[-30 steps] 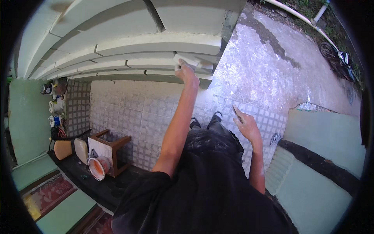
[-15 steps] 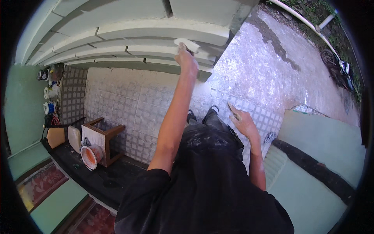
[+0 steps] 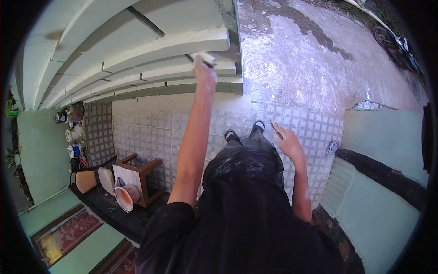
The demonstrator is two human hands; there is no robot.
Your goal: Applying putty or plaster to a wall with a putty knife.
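My left hand is stretched up and forward, closed around a whitish flat pad. Its exact kind does not show, as it is small and blurred. The pad is against or just in front of a stepped, pale wall of block-like ledges with dark gaps between them. Whitish dust covers my left wrist. Lower down, at my right side, my right hand hangs in the air with the index finger extended and the other fingers loosely bent. I see nothing held in it.
A small wooden table stands at left with an orange-stained bucket; chairs are beside it. Several paint containers line the far left. Pale tiles lie underfoot. A motorcycle is at far right, beyond a green low wall.
My view has shifted, so the wall and furniture sit differently in it. My left hand with the pad has moved along the ledges to the left. My right hand keeps much the same pose.
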